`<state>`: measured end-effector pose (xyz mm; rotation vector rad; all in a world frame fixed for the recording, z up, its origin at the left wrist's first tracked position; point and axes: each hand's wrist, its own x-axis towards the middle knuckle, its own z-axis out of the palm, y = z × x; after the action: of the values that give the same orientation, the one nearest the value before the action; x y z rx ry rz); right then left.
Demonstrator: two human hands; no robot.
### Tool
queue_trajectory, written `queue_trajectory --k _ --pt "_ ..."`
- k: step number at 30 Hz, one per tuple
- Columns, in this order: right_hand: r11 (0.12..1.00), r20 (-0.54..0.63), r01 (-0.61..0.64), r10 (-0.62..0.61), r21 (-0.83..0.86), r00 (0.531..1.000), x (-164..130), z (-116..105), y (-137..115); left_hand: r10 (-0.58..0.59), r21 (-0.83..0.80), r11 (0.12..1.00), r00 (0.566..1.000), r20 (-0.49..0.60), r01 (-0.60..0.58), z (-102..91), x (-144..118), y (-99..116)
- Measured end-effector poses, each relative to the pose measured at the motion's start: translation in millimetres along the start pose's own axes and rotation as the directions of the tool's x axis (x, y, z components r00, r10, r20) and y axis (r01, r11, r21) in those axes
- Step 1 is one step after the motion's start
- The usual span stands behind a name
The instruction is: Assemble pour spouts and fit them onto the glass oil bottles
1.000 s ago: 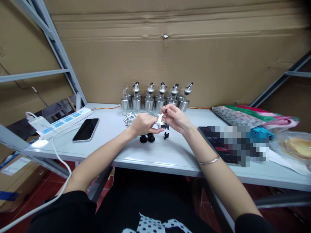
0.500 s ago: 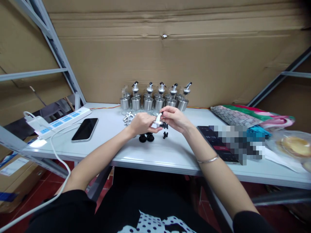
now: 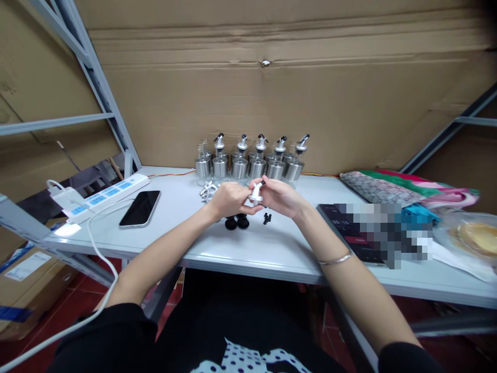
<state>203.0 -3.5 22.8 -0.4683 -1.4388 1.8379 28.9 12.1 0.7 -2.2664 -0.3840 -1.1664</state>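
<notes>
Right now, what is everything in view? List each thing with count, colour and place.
pourer spout: one, silver with a black tip, held between both hands
oil bottles: count unclear, about ten in two rows, steel with clear glass, at the table's back edge
black caps: two, below the hands
small black plugs: a few, right of the caps
loose spouts: small pile, silver, left of the hands
phone: one, black, left on the table
power strip: one, white and blue, far left
folded cloths: patterned, far right
left hand: on the spout
right hand: on the spout
</notes>
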Motion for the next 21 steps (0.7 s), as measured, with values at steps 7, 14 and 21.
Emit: queue_trajectory --k 7,14,21 --pt "1.000 -0.036 0.022 -0.023 -0.009 0.999 1 1 1 -0.155 -0.156 0.968 0.957 0.247 0.197 -3.9 0 -5" --pt "0.987 -0.330 0.142 -0.110 0.073 0.937 4 -8 -7 -0.285 -0.194 0.837 0.710 0.644 0.512 -18.8 5 -16" --pt "0.978 -0.378 0.132 -0.062 0.163 0.924 8 -12 -4 -0.203 -0.024 0.932 0.577 0.791 0.360 -13.9 0 -11"
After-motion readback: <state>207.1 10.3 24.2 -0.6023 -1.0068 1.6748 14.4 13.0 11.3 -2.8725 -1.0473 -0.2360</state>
